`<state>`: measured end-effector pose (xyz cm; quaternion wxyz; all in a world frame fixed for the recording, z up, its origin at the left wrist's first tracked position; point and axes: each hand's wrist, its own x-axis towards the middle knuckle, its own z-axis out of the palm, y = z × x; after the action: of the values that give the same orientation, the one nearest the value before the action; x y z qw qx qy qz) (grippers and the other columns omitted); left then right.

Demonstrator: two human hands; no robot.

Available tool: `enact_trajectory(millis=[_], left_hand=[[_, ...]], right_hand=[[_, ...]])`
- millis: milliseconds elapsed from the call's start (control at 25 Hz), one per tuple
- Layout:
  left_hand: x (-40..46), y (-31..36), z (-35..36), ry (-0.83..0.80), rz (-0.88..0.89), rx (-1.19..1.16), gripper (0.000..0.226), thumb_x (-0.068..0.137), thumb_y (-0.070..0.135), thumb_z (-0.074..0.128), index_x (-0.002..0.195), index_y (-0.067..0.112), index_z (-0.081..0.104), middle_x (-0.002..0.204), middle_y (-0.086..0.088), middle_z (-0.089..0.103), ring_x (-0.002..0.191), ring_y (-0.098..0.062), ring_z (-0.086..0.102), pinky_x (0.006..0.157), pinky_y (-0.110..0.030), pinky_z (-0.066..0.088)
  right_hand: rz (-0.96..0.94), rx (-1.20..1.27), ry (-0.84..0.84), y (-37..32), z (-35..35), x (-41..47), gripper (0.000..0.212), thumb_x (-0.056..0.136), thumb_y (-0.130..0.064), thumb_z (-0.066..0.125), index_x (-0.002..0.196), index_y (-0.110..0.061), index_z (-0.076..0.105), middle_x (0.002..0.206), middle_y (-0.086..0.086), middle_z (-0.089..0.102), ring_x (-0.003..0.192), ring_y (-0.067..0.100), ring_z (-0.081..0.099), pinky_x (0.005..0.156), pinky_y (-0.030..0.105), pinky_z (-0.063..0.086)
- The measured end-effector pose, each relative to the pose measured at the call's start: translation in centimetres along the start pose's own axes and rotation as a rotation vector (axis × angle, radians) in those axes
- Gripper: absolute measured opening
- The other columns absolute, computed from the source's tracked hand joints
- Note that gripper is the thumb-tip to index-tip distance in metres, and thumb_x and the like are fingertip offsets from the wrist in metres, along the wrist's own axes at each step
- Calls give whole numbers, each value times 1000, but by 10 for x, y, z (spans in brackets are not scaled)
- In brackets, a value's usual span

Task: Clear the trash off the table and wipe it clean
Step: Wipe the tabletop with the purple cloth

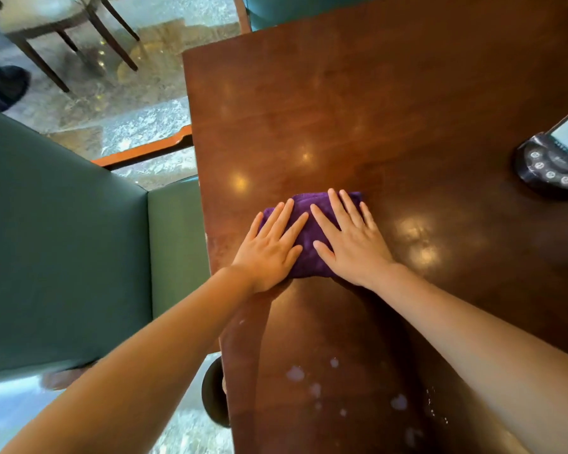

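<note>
Left hand [271, 249], right hand [353, 242] flat, fingers spread, pressing folded plush purple cloth [309, 224]; glossy wood table [391, 109].

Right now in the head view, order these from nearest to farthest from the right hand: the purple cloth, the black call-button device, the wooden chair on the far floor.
1. The purple cloth: directly under the right hand, which presses flat on it.
2. The black call-button device: at the table's right edge.
3. The wooden chair: top left, on the floor beyond the table.
</note>
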<state>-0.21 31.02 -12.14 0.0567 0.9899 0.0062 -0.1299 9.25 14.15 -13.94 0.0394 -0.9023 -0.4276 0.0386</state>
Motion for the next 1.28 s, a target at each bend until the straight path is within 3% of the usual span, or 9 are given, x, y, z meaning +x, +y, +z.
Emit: enact_trajectory(millis=[320,440,560,640,720,800,920,1280], left_hand=[[-127,19,27,22,-69,-14,56,98,45,12,142,27,-18,154,-5,-21,141,-19,-21,116,-42,-13],[-157,22,25,132,-53,-228,58,94,44,11,148,23,11,157,-2,3,143,-10,-5,114,-37,-15],[-126,-19,2,344,-205,-424,45,99,27,32,143,21,33,155,-3,24,142,-11,16,114,-41,-1],[-88,-42,-14,287,-164,-291,46,100,24,35,145,25,28,157,-5,18,144,-18,13,114,-44,5],[-51,-43,-16,146,-34,-157,47,101,29,30,146,32,19,159,-4,7,145,-19,3,114,-48,1],[-28,-39,-3,80,9,-60,48,101,34,26,146,37,11,159,-3,1,145,-18,-3,113,-52,-1],[-21,-37,14,167,-11,3,50,99,40,28,146,40,11,159,-2,4,145,-17,1,113,-51,2],[-22,-29,22,212,-58,-1,55,93,56,23,145,44,7,159,-2,4,145,-18,-1,113,-56,1]], right_hand=[[-114,7,-93,-81,-3,-73,64,94,-52,27,148,-26,4,158,11,-1,144,29,-5,115,49,3],[-156,-12,-122,-85,-10,-103,65,92,-54,27,148,-28,4,158,9,-3,143,24,-13,114,51,-2],[-264,-41,-49,-90,-24,-100,63,89,-58,28,146,-33,16,158,5,3,144,24,-8,111,58,0],[-399,-33,-58,-101,-24,-90,61,90,-57,31,145,-38,14,158,3,4,144,26,-5,110,58,-1],[-450,0,-82,-112,-14,-85,61,91,-57,33,145,-41,11,158,1,4,145,26,-3,111,58,-3],[-425,15,-48,-112,-2,-90,60,90,-59,33,144,-42,13,158,2,10,145,25,2,111,58,-1],[-359,6,-21,-79,3,-104,60,89,-63,30,143,-44,14,158,1,11,145,23,2,110,57,1],[283,13,5,68,-12,-107,62,82,-69,27,140,-53,11,158,-5,7,145,20,1,107,66,3]])
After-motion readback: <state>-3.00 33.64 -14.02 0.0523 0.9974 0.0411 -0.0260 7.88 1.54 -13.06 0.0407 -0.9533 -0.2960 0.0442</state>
